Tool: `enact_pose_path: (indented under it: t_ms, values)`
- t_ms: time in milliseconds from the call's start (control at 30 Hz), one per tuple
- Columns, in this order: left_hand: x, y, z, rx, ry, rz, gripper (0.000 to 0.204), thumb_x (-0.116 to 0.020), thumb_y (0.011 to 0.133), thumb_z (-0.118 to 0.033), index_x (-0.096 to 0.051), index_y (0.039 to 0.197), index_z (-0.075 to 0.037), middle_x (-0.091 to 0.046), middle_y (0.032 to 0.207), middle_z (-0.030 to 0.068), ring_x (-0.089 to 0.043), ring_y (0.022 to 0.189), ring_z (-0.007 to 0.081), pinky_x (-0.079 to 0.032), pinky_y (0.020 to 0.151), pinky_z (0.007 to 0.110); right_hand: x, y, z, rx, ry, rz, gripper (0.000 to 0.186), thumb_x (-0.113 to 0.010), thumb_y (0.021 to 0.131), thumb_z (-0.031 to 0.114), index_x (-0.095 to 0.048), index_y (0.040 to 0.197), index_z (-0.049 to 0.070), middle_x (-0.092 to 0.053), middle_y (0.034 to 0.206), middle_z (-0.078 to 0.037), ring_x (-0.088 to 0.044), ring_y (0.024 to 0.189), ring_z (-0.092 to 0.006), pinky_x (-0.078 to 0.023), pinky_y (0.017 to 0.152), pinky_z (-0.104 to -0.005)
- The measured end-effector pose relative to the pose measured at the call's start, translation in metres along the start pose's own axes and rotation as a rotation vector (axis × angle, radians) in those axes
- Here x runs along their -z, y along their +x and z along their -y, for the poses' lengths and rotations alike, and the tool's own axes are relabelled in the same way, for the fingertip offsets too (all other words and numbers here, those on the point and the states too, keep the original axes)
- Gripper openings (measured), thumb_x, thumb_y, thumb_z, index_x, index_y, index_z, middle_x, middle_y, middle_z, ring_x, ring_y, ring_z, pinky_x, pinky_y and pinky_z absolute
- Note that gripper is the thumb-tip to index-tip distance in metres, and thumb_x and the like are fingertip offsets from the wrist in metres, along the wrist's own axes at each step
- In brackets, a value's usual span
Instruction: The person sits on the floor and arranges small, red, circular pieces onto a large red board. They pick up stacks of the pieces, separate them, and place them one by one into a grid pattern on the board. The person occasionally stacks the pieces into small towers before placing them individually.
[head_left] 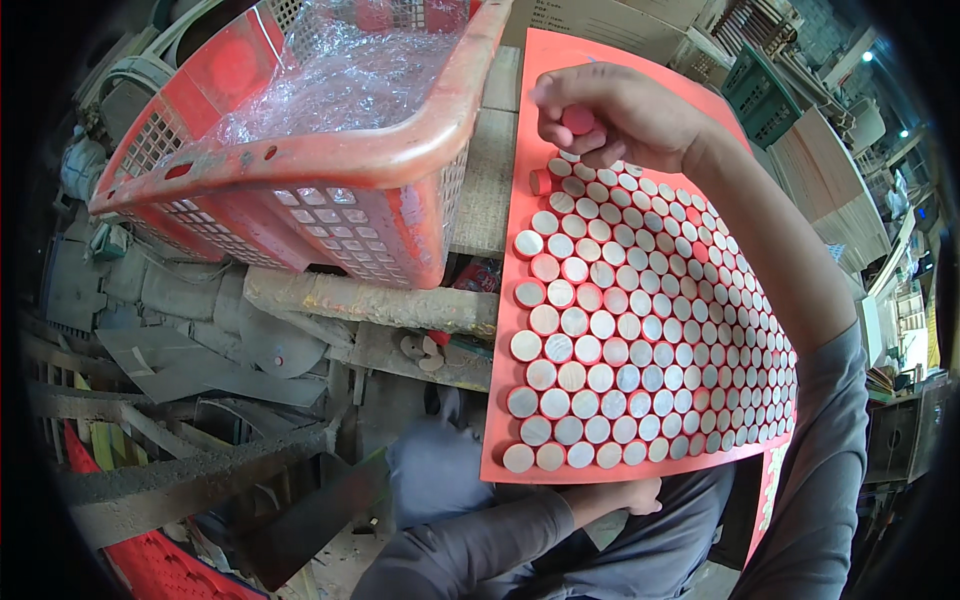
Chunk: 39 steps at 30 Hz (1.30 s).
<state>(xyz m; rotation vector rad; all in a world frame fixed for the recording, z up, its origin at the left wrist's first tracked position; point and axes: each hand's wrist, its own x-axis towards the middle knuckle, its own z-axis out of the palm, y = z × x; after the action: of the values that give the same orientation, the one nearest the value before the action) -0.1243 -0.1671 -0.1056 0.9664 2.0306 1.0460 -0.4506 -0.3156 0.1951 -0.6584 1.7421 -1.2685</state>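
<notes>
So the whole thing hinges on the red board (640, 70) and where the gap in the rows is. The right hand (610, 115) sits at the far end of the board, fingers curled shut around one short red peg (578, 119), end-on toward the camera. It's directly above the unfinished last row of round wooden pegs (640, 330), all standing upright on the board. One red peg (541, 182) lies on its side at the board's left edge, just below that hand. The left hand (625, 497) is under the board's near edge, mostly hidden, so its grip can't be told. A red plastic basket (330, 170) sits left of the board.
</notes>
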Motion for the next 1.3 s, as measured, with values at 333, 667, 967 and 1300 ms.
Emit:
enact_pose_path:
  t_ms: [333, 667, 967, 1300]
  values:
    - [0.007, -0.005, -0.003, 0.003, -0.019, -0.010, 0.046, -0.064, 0.083, -0.041, -0.071, 0.081, 0.005, -0.069, 0.082, 0.0209, -0.067, 0.079, 0.0350, -0.051, 0.079, 0.047, -0.027, -0.004, 0.000, 0.081, -1.165, -0.165, 0.023, -0.073, 0.085, 0.025, -0.072, 0.090, 0.003, -0.063, 0.064, -0.004, -0.058, 0.058, -0.0104, -0.045, 0.055, -0.0298]
    - [0.020, -0.004, -0.009, 0.096, -0.074, 0.209, 0.060, -0.069, 0.083, -0.033, -0.050, 0.119, 0.011, -0.060, 0.116, 0.0297, -0.059, 0.112, 0.0403, -0.044, 0.098, 0.046, -0.004, 0.003, -0.010, 0.070, -1.039, -0.106, 0.018, -0.072, 0.084, 0.018, -0.075, 0.094, 0.004, -0.068, 0.069, -0.002, -0.061, 0.061, -0.0066, -0.047, 0.058, -0.0257]
    - [0.002, 0.001, 0.000, 0.082, -0.095, 0.124, 0.063, -0.070, 0.082, -0.033, -0.048, 0.122, 0.011, -0.061, 0.112, 0.0290, -0.060, 0.108, 0.0402, -0.045, 0.096, 0.045, 0.001, 0.013, -0.007, 0.226, -1.086, -0.202, 0.018, -0.056, 0.091, 0.011, -0.070, 0.097, 0.002, -0.068, 0.080, -0.006, -0.061, 0.073, -0.0126, -0.050, 0.068, -0.0297]
    - [0.028, -0.011, -0.011, 0.085, -0.025, 0.161, 0.051, -0.068, 0.084, -0.036, -0.059, 0.103, 0.011, -0.065, 0.097, 0.0262, -0.064, 0.097, 0.0393, -0.049, 0.088, 0.047, 0.017, 0.011, -0.019, 0.033, -1.242, -0.148, 0.026, -0.043, 0.088, -0.001, -0.067, 0.099, 0.004, -0.066, 0.093, -0.007, -0.062, 0.090, -0.0204, -0.050, 0.078, -0.0349]
